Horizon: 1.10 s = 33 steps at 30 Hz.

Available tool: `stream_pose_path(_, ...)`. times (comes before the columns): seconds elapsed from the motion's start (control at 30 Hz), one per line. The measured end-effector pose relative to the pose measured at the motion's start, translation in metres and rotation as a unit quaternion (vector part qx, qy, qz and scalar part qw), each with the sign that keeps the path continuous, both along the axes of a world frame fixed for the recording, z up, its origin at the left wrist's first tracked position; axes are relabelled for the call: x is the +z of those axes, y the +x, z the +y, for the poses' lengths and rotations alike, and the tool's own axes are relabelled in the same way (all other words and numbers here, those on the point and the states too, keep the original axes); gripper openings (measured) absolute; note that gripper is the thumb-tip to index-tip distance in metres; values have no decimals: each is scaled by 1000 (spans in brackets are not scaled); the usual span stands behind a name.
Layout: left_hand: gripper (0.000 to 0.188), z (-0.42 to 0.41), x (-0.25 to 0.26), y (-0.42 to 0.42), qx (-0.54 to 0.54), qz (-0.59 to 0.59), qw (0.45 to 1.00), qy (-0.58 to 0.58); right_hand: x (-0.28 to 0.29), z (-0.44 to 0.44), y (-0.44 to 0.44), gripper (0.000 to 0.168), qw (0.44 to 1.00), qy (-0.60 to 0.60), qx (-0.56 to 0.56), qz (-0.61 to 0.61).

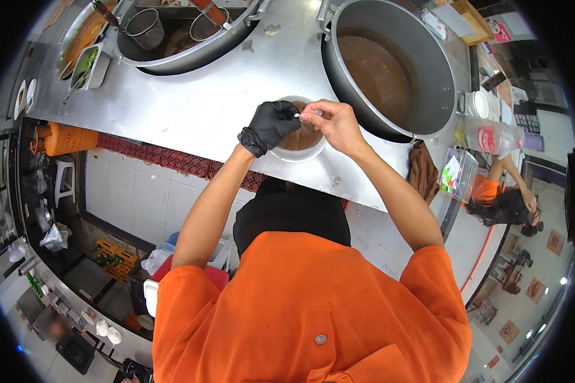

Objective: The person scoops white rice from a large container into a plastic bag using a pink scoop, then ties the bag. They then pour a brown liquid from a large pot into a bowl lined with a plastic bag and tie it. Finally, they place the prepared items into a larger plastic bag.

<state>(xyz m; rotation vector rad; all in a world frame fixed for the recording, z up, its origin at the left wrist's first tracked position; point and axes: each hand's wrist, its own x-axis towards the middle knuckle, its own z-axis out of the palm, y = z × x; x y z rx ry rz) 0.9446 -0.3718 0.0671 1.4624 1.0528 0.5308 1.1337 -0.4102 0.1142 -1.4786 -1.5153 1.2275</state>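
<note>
Above a white bowl [294, 157], my left hand [274, 123] wears a black glove and pinches the gathered neck of a clear plastic bag [301, 138]. Brown liquid shows through the plastic, inside the bowl. Bare, my right hand [336, 125] grips the twisted end of the same neck between thumb and fingertips, close beside the gloved fingers. The bowl rests on the steel counter [196, 110] near its front edge. My fingers hide part of the bag's top.
A large pot [441, 76] of brown broth stands right of the bowl. Back left, another pot [191, 60] holds strainer baskets [146, 31]; a tray of greens [88, 64] is beside it. A brown cloth [422, 170], plastic bottle [493, 138] and another person [498, 201] are right.
</note>
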Motion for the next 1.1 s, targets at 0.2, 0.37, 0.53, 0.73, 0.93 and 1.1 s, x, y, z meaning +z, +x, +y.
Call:
stream_pose_path(0.2,21,-1,15,4,-3,-40,999,27,31,10,-10,13,987,111,42,-106)
stream_pose_path(0.37,17,0,6,0,57,-102,993,-3,15,0,-6,11,997,-47,-23,-62)
stream_pose_path(0.53,17,-5,6,-6,65,-145,985,-64,-7,0,-3,11,1000,19,-10,8)
stream_pose_path(0.73,32,-33,39,0,31,42,991,125,-9,2,-5,10,999,-19,-28,15)
stream_pose_path(0.93,22,-35,34,5,108,-147,983,-24,-1,2,-5,11,977,177,28,-118)
stream_pose_path(1.1,16,17,19,-19,-36,-140,975,-169,0,3,-5,15,937,293,78,-172)
